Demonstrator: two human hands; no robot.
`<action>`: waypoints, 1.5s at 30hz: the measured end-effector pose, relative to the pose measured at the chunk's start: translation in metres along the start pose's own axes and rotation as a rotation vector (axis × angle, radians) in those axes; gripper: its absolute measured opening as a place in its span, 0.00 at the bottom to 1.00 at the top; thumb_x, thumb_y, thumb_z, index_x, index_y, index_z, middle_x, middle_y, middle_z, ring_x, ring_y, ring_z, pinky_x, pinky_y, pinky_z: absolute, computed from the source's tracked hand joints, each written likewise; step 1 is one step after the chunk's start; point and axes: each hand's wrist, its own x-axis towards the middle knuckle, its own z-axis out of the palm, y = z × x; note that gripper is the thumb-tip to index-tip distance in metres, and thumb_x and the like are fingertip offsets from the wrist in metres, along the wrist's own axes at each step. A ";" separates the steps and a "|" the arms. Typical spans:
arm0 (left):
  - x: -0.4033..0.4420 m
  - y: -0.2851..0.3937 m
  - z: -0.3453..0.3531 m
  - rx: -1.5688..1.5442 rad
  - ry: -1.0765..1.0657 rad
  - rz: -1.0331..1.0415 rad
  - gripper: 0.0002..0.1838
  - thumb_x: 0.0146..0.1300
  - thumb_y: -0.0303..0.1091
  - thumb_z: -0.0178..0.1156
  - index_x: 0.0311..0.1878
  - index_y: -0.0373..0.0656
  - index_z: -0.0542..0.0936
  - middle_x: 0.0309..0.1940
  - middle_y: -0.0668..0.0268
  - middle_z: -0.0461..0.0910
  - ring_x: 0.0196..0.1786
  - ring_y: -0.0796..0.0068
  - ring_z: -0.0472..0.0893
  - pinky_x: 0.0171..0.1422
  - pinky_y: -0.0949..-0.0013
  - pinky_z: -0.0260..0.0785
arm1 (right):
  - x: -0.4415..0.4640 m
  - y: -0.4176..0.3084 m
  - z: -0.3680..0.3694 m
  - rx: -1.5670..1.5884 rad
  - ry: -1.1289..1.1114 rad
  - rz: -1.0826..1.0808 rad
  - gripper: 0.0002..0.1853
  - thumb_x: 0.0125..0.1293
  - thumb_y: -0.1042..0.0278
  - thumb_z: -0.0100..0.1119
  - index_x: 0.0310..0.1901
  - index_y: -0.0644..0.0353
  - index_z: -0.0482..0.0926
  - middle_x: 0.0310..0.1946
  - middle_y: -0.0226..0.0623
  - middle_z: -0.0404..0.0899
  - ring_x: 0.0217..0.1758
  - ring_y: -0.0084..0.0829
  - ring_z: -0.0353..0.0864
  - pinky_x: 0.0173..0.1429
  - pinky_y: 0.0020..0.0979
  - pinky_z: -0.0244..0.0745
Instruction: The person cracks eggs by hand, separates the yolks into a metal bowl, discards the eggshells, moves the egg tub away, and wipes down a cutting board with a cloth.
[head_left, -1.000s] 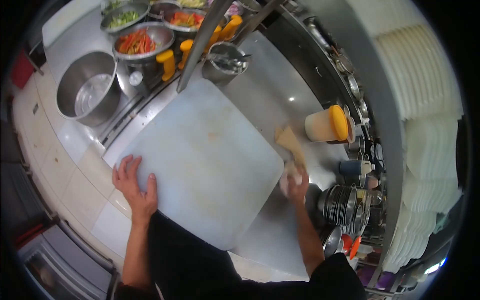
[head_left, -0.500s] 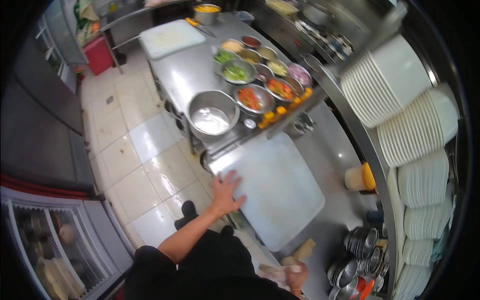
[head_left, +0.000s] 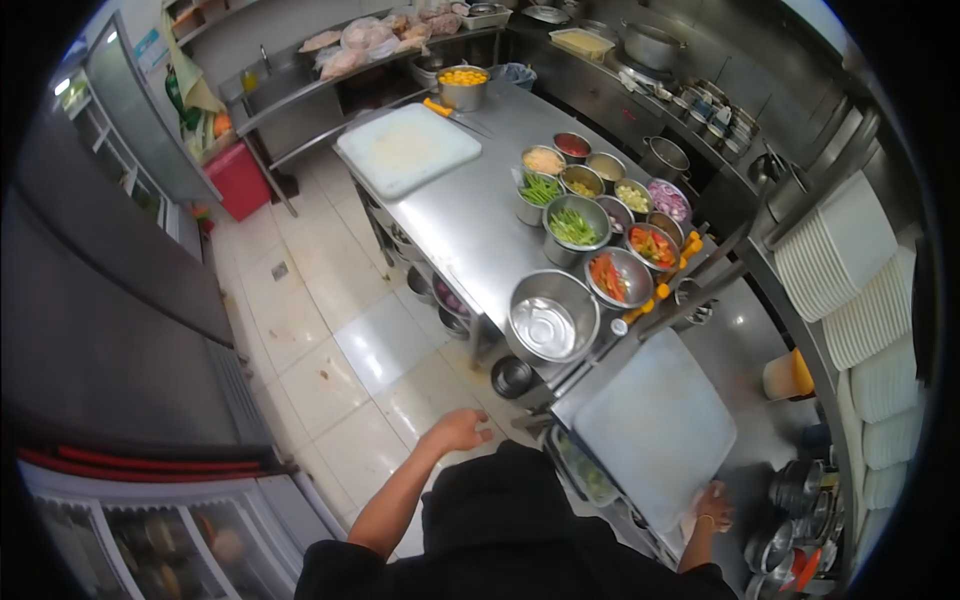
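Observation:
My left hand hangs over the tiled floor, off the table, its fingers loosely bent and apart with nothing in them. At the lower right, my right hand is closed on a pale cloth, beside the lower corner of a white cutting board. The cloth is mostly hidden by the hand. Beyond the board stand an empty steel pot and several steel bowls of cut vegetables, among them red peppers and green strips.
A second cutting board lies at the table's far end, beside an orange-handled knife. Stacked white plates line the right shelf. An orange-lidded tub and metal bowls stand below them. A red bin is at the left.
The view has swung left and up, showing more of the kitchen. My left hand has come off the cutting board's edge. The right hand remains near the board's lower corner with the cloth.

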 end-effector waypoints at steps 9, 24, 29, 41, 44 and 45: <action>0.085 -0.132 -0.200 -0.279 0.422 -0.158 0.21 0.60 0.47 0.67 0.43 0.35 0.86 0.39 0.51 0.87 0.42 0.56 0.86 0.50 0.60 0.77 | -0.215 -0.274 -0.170 1.096 0.502 -1.051 0.04 0.65 0.76 0.63 0.40 0.65 0.80 0.55 0.47 0.77 0.60 0.49 0.74 0.64 0.44 0.68; -0.221 -0.320 0.062 -1.576 0.790 -1.630 0.10 0.64 0.36 0.57 0.37 0.40 0.83 0.26 0.59 0.80 0.30 0.66 0.81 0.35 0.61 0.74 | -0.543 -0.771 -0.236 1.153 -0.413 -1.773 0.11 0.58 0.70 0.70 0.42 0.59 0.82 0.48 0.44 0.81 0.53 0.46 0.78 0.52 0.39 0.76; -0.120 -0.409 -0.035 -1.567 0.731 -1.527 0.13 0.62 0.40 0.59 0.36 0.39 0.83 0.26 0.59 0.81 0.31 0.65 0.81 0.37 0.60 0.75 | -0.623 -0.854 -0.233 1.115 -0.478 -1.840 0.06 0.59 0.72 0.67 0.36 0.62 0.81 0.42 0.47 0.83 0.49 0.49 0.82 0.55 0.40 0.76; 0.192 -0.654 -0.716 -0.453 1.226 -0.688 0.24 0.57 0.44 0.62 0.52 0.38 0.84 0.48 0.45 0.84 0.55 0.48 0.82 0.62 0.57 0.73 | -0.685 -0.986 -0.260 1.145 -0.477 -1.655 0.07 0.64 0.68 0.65 0.35 0.63 0.79 0.37 0.41 0.81 0.40 0.40 0.81 0.42 0.36 0.76; 0.202 -0.623 -0.848 -0.415 1.355 -0.532 0.27 0.55 0.42 0.65 0.56 0.38 0.82 0.51 0.46 0.83 0.56 0.51 0.82 0.62 0.58 0.73 | -0.706 -1.049 -0.270 1.230 -0.454 -1.494 0.06 0.63 0.70 0.66 0.35 0.63 0.80 0.37 0.40 0.81 0.40 0.38 0.82 0.40 0.35 0.76; 0.199 -0.609 -0.885 -0.383 1.367 -0.537 0.27 0.55 0.42 0.66 0.57 0.38 0.81 0.51 0.46 0.83 0.56 0.51 0.82 0.62 0.57 0.73 | -0.715 -1.078 -0.268 1.254 -0.533 -1.419 0.06 0.61 0.71 0.67 0.34 0.62 0.80 0.37 0.40 0.81 0.39 0.38 0.81 0.41 0.35 0.76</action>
